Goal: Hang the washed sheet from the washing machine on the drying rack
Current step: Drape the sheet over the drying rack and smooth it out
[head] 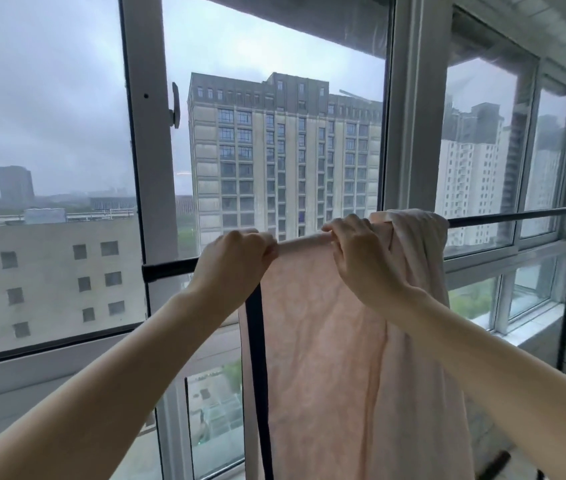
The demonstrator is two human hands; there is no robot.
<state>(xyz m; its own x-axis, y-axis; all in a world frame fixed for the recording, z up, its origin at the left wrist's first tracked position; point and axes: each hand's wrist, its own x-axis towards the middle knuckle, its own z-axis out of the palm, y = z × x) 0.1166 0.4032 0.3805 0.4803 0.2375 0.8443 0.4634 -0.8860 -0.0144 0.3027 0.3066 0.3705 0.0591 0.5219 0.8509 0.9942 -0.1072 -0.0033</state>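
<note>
The pale pink sheet (323, 341) hangs over the top bar of the black drying rack (513, 215) and drapes down below both sets of fingers. The left hand (236, 261) has its fingers curled tight, pinching the sheet's top fold at its left end. The right hand (361, 261) grips the same fold, fingers bent over it. Between the 2 hands the fold lies stretched flat. More cloth is bunched just right of the right fingers. A window (66, 133) stands beyond them.

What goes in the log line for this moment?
left hand: pinches sheet top | right hand: pinches sheet top | sheet: draped over rack bar, bunched at right
</note>
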